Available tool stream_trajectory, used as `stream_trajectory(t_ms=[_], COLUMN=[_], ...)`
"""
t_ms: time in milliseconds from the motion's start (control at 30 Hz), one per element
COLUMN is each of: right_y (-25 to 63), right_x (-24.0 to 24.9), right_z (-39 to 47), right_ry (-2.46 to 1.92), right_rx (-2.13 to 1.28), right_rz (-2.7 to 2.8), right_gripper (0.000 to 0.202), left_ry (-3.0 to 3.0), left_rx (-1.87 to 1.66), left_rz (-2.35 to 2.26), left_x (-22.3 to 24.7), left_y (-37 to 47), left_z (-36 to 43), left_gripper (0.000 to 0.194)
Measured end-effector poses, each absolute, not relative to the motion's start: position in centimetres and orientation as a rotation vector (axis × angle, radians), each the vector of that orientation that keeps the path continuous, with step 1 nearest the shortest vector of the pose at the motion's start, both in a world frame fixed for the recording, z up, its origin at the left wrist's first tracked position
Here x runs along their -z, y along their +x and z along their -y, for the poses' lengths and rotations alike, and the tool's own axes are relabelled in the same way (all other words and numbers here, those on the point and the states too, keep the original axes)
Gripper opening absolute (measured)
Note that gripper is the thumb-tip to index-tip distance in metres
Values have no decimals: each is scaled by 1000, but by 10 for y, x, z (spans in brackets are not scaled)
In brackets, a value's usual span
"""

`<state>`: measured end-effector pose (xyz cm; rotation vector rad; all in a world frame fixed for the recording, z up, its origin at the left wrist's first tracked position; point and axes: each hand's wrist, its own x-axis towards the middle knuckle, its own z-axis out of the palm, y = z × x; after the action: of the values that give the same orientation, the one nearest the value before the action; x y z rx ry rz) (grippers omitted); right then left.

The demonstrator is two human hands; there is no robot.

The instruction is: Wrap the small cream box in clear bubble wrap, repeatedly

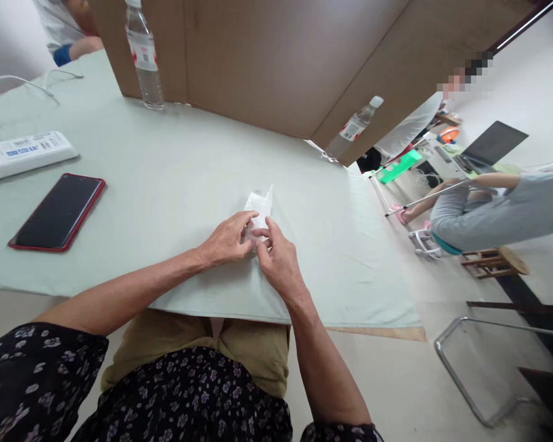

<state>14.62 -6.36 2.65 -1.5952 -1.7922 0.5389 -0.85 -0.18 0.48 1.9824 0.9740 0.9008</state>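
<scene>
A small white, crinkled, partly see-through packet (258,205) is between my hands above the pale green tablecloth (175,184); what it contains I cannot make out. My left hand (230,238) grips its left side, thumb and fingers curled in. From the right, the bent fingertips of my right hand (279,255) close on its lower part. The packet's upper end sticks out beyond my fingers, with one pointed corner rising at the right. My fingers partly hide the lower end.
Left of my arms lie a red-cased phone (58,212) and a white power strip (32,153). Two plastic bottles, one left (145,61) and one right (354,129), stand against a large cardboard panel (258,61). People, a laptop (495,144) and a stool (495,263) are nearby.
</scene>
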Motion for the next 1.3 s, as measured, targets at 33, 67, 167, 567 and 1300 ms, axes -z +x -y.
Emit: stream_trajectory(t_ms=[33, 67, 167, 567, 1300], right_y=[146, 146, 148, 177, 179], right_x=[-26, -24, -20, -31, -13], right_z=[66, 69, 73, 34, -33], right_ry=[-1582, -1577, -1604, -1427, -1489], right_rx=[-479, -420, -284, -1075, -1256], right_rz=[1858, 1911, 2003, 1585, 1237], right_gripper=[56, 57, 58, 51, 32], left_ry=[1907, 1840, 1766, 1950, 2547], left_rx=[-901, -905, -938, -928, -861], left_rz=[-979, -990, -1047, -1141, -1012], left_x=[-6, -7, -10, -2, 2], left_y=[-8, -8, -4, 5, 0], left_z=[2, 3, 4, 7, 5], left_gripper=[57, 55, 37, 42, 33])
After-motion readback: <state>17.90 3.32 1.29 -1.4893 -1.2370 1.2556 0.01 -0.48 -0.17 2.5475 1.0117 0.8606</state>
